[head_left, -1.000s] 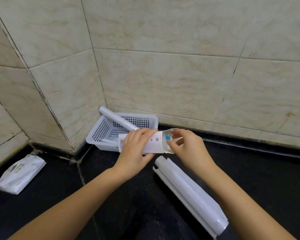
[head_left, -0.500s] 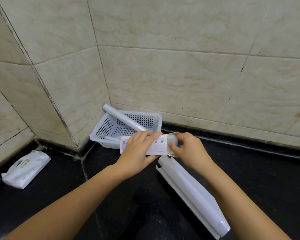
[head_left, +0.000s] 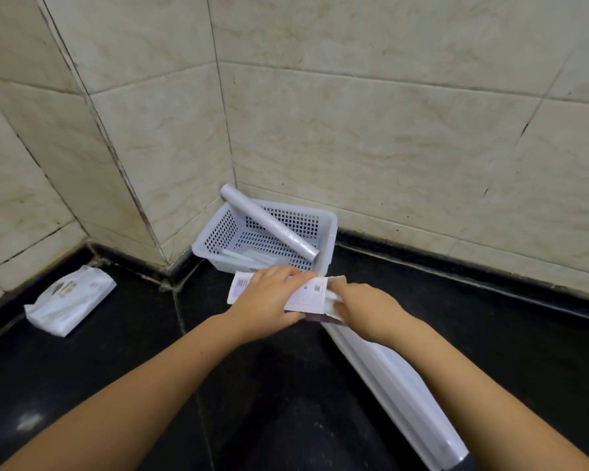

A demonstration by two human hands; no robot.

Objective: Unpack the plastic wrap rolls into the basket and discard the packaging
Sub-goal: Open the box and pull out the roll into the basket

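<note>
Now left hand (head_left: 267, 299) grip holds box (head_left: 308, 294) steady so right hand (head_left: 361, 305), grip on open flap end, can reach roll; basket (head_left: 327, 229) nearby for drop.

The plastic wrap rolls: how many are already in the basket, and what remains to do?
Done: one plastic wrap roll leans in the white basket; flatter white pieces lie on its floor, unclear what. In hand: the left hand holds a small carton while the right hand works at its open end. Left: empty that carton, handle the long white package on the counter, discard the packaging.
</note>
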